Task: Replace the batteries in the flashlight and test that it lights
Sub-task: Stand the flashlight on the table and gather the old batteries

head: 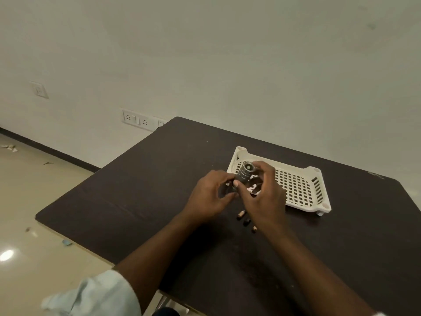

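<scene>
Two bare hands meet above a dark brown worktop [159,179], both holding a small dark grey flashlight [245,173]. The left hand [208,197] has its grip curled around the flashlight's lower body, thumb tip pressed against the barrel. The right hand [265,201] has its grip curled near the ribbed head end, fingers arched over the top; exactly what the fingertips pinch is hidden behind the hand. The flashlight is tilted, its round head end raised and pointing up and away from the person, held in the air just in front of a white slotted plastic tray [300,185].

The tray sits on the worktop just beyond the hands, toward the right. Some small white pieces show between the hands, too blurred to identify. Below the right wrist, three small cylindrical batteries [246,221] lie loose on the worktop, close together. A pale rolled sleeve [98,293] covers the left upper arm. Behind the worktop is a plain wall with a socket panel [136,119].
</scene>
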